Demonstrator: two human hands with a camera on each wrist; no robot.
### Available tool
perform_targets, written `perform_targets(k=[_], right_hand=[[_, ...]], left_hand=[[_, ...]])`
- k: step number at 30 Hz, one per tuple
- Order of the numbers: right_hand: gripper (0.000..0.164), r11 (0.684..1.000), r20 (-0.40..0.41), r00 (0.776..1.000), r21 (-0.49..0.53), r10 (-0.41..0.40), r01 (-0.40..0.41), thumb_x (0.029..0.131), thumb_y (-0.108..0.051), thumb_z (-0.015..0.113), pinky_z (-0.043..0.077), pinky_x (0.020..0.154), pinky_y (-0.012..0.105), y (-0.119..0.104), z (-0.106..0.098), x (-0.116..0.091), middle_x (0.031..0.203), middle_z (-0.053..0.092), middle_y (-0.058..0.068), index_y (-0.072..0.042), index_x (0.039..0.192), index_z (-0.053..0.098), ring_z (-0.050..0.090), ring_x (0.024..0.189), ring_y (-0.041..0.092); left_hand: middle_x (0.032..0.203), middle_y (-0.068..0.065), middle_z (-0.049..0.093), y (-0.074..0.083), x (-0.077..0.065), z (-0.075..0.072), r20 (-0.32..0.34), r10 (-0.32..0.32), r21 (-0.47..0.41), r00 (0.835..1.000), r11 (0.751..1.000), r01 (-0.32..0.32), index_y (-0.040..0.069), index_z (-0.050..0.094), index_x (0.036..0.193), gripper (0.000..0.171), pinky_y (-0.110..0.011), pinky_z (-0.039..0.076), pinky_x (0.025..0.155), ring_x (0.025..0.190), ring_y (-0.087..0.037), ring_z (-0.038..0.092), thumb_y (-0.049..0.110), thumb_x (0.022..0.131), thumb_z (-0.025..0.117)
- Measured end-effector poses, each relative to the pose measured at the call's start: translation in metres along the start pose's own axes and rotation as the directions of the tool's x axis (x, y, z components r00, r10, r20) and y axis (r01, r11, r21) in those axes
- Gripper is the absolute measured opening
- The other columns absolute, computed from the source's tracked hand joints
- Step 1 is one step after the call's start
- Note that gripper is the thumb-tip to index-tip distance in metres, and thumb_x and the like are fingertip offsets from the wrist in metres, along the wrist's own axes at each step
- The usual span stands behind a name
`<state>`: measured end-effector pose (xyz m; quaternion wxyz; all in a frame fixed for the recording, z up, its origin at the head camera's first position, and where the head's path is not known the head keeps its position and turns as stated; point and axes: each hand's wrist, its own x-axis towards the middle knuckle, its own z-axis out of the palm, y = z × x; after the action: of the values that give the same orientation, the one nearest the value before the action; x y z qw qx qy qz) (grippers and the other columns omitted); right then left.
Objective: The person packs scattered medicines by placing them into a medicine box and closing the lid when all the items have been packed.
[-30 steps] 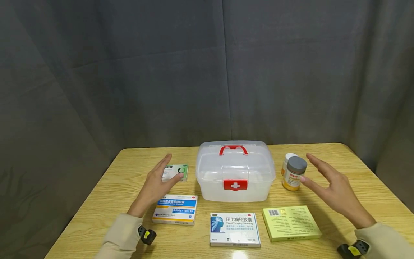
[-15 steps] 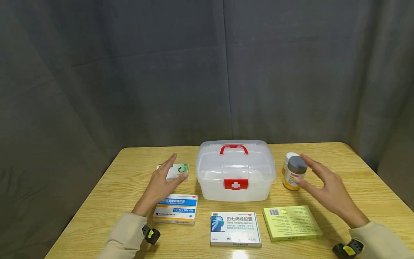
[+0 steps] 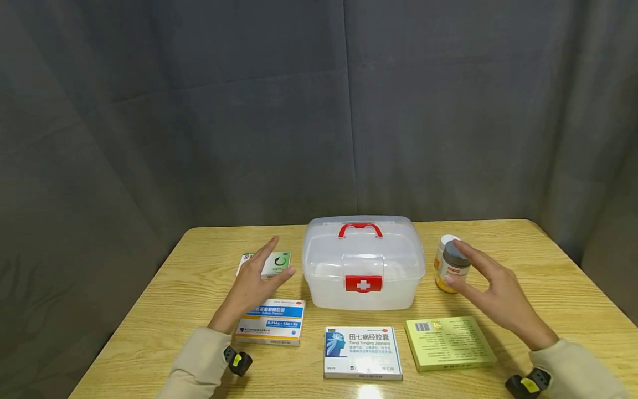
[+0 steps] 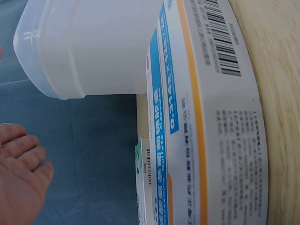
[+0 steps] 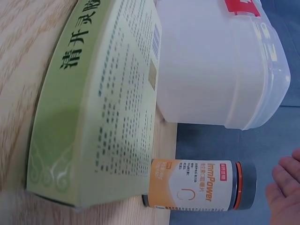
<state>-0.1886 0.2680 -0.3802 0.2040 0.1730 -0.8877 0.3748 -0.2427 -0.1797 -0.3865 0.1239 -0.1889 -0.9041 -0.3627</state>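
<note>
A translucent first-aid box (image 3: 363,255) with a red handle and red cross latch stands closed at the table's middle. My left hand (image 3: 254,282), fingers straight and thumb apart, is held to its left and holds nothing. It overlaps a small green-and-white medicine box (image 3: 277,262) and a blue-and-white medicine box (image 3: 274,321) in the head view. On the other side my right hand (image 3: 493,285) is spread the same way, also holding nothing. Its fingertips overlap the grey-lidded pill bottle (image 3: 454,266), though the right wrist view shows the fingers apart from the lid (image 5: 246,185).
A white medicine box (image 3: 362,353) lies in front of the first-aid box, and a yellow-green medicine box (image 3: 449,343) to its right. Behind the grey-lidded bottle stands a white-capped bottle (image 3: 441,250). A dark curtain (image 3: 249,138) hangs behind the wooden table (image 3: 164,310).
Both hands have moved inward, toward the first-aid box, the left hand rightward and the right hand leftward. The boxes and bottles stay where they were.
</note>
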Motion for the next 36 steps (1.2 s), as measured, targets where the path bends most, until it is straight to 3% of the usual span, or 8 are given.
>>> perform_targets(k=[8, 14, 19, 22, 27, 29, 34, 36], right_hand=[[0.070, 1.000, 0.007, 1.000, 0.009, -0.021, 0.021, 0.085, -0.016, 0.075, 0.042, 0.090, 0.064, -0.001, 0.005, 0.001, 0.142, 0.044, 0.024, -0.016, 0.147, 0.043, 0.045, 0.122, 0.051], [0.070, 1.000, 0.007, 1.000, 0.004, -0.022, 0.022, 0.086, -0.018, 0.076, 0.045, 0.097, 0.043, -0.002, 0.008, 0.002, 0.139, 0.048, 0.022, -0.020, 0.148, 0.043, 0.048, 0.122, 0.047], [0.069, 0.999, 0.006, 1.000, 0.029, -0.027, 0.026, 0.086, -0.017, 0.075, 0.042, 0.091, 0.065, -0.003, 0.012, 0.003, 0.136, 0.050, 0.025, -0.016, 0.147, 0.043, 0.048, 0.119, 0.050], [0.069, 0.999, 0.004, 0.999, 0.036, -0.033, 0.033, 0.086, -0.017, 0.075, 0.042, 0.090, 0.066, -0.003, 0.014, 0.004, 0.135, 0.051, 0.025, -0.012, 0.146, 0.044, 0.049, 0.118, 0.050], [0.068, 0.999, -0.003, 0.999, 0.024, -0.037, 0.037, 0.086, -0.017, 0.076, 0.044, 0.098, 0.036, -0.003, 0.017, 0.004, 0.136, 0.052, 0.021, -0.013, 0.146, 0.044, 0.051, 0.119, 0.044], [0.068, 0.999, -0.002, 0.999, 0.022, -0.034, 0.034, 0.086, -0.018, 0.076, 0.044, 0.098, 0.033, -0.004, 0.017, 0.004, 0.136, 0.052, 0.020, -0.013, 0.146, 0.044, 0.051, 0.120, 0.043], [0.068, 0.998, 0.008, 0.999, 0.042, -0.039, 0.039, 0.087, -0.018, 0.074, 0.043, 0.092, 0.062, -0.005, 0.020, 0.005, 0.137, 0.050, 0.023, -0.011, 0.147, 0.043, 0.051, 0.118, 0.047], [0.068, 0.998, 0.010, 0.999, 0.040, -0.046, 0.046, 0.087, -0.018, 0.074, 0.043, 0.091, 0.062, -0.004, 0.022, 0.006, 0.139, 0.049, 0.023, -0.010, 0.147, 0.042, 0.051, 0.118, 0.046]], left_hand=[[0.155, -0.008, 0.028, 0.002, 0.000, 0.002, 0.011, -0.010, -0.007, 1.000, 1.000, 0.010, 0.016, 0.029, 0.154, 0.081, -0.062, 0.026, 0.107, 0.140, -0.036, 0.027, 0.049, 0.090, 0.065], [0.154, -0.007, 0.031, 0.002, -0.001, 0.004, 0.014, -0.003, -0.008, 1.000, 1.000, 0.003, 0.017, 0.031, 0.153, 0.079, -0.060, 0.028, 0.107, 0.139, -0.035, 0.029, 0.048, 0.090, 0.065], [0.154, -0.008, 0.032, 0.005, 0.000, 0.005, 0.023, 0.005, -0.020, 1.000, 1.000, -0.004, 0.015, 0.033, 0.152, 0.078, -0.060, 0.028, 0.107, 0.139, -0.035, 0.030, 0.049, 0.089, 0.065], [0.154, -0.009, 0.032, 0.006, 0.001, 0.007, 0.026, 0.011, -0.024, 1.000, 1.000, -0.010, 0.013, 0.034, 0.152, 0.078, -0.059, 0.029, 0.107, 0.139, -0.035, 0.030, 0.048, 0.089, 0.065], [0.153, -0.010, 0.034, 0.006, 0.001, 0.010, 0.021, 0.022, -0.029, 1.000, 0.999, -0.021, 0.012, 0.036, 0.151, 0.077, -0.057, 0.030, 0.107, 0.138, -0.036, 0.032, 0.046, 0.089, 0.066], [0.153, -0.009, 0.034, 0.006, 0.001, 0.011, 0.025, 0.020, -0.028, 1.000, 0.999, -0.019, 0.013, 0.036, 0.151, 0.076, -0.057, 0.030, 0.107, 0.138, -0.036, 0.032, 0.046, 0.089, 0.067], [0.153, -0.008, 0.034, 0.007, 0.001, 0.013, 0.031, 0.019, -0.020, 0.999, 1.000, -0.018, 0.014, 0.037, 0.150, 0.076, -0.057, 0.030, 0.107, 0.138, -0.036, 0.032, 0.047, 0.089, 0.067], [0.152, -0.009, 0.036, 0.007, 0.002, 0.014, 0.027, 0.027, -0.023, 0.999, 0.999, -0.026, 0.014, 0.038, 0.150, 0.075, -0.058, 0.031, 0.106, 0.138, -0.036, 0.033, 0.046, 0.089, 0.067]])
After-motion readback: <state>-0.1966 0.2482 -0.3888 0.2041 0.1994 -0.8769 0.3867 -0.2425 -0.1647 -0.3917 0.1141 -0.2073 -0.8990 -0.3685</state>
